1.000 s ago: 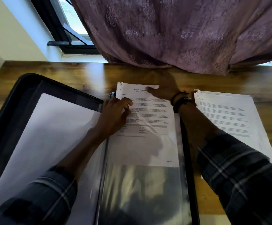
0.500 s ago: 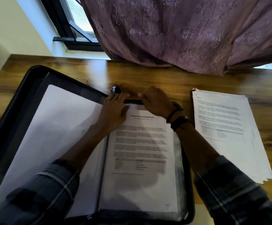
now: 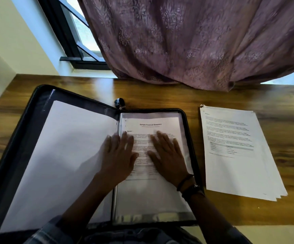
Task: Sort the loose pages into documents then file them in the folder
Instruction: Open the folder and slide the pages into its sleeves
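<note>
Daylight enters through a window (image 3: 83,32) at 11 o'clock, most of it screened by a mauve curtain (image 3: 186,41) spanning 12 to 2 o'clock, leaving the scene dim and cool. Pale sheen lies on the wooden worktop (image 3: 160,97) below the sill. Near centre, the left hand (image 3: 120,155) and right hand (image 3: 167,155) read dark and smeared by motion blur, their fingertips ghosted. A soft shadow spreads over the white sheet (image 3: 63,155) at 9 o'clock. Glare streaks the clear sleeve (image 3: 151,217) toward 6 o'clock. Print on the loose pages (image 3: 239,164) at 3 o'clock is soft. Wide-angle distortion bows the folder (image 3: 28,120) and the worktop's edges.
</note>
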Demonstrator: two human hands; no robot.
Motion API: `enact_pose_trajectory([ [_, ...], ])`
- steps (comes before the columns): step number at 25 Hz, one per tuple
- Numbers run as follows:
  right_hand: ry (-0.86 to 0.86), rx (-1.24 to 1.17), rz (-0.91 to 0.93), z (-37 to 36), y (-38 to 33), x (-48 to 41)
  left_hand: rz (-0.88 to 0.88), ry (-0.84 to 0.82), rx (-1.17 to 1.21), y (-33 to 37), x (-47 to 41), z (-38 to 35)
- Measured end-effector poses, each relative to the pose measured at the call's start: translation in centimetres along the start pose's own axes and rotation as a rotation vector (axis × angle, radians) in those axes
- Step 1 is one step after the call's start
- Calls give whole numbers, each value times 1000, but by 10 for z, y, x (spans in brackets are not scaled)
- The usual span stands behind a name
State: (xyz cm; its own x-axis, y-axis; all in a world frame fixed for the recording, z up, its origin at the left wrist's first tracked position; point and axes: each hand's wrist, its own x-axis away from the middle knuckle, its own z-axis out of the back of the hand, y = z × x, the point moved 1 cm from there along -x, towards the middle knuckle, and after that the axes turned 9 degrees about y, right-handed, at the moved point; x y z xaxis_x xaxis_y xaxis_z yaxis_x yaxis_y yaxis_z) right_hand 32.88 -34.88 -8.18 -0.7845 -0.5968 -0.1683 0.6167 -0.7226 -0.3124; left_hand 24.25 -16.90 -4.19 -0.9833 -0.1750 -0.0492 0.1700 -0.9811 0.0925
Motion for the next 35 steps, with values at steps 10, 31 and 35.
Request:
enact_pose_trajectory([
  [10, 102, -235, -370, 29, 23, -9, -8, 38, 67, -4, -22, -11],
  [31, 294, -615, -627, 51, 45, -50, 84, 98, 300, 38, 24, -5],
  [35, 248, -601, -612, 53, 41, -51, 111, 30, 247, 51, 28, -4],
])
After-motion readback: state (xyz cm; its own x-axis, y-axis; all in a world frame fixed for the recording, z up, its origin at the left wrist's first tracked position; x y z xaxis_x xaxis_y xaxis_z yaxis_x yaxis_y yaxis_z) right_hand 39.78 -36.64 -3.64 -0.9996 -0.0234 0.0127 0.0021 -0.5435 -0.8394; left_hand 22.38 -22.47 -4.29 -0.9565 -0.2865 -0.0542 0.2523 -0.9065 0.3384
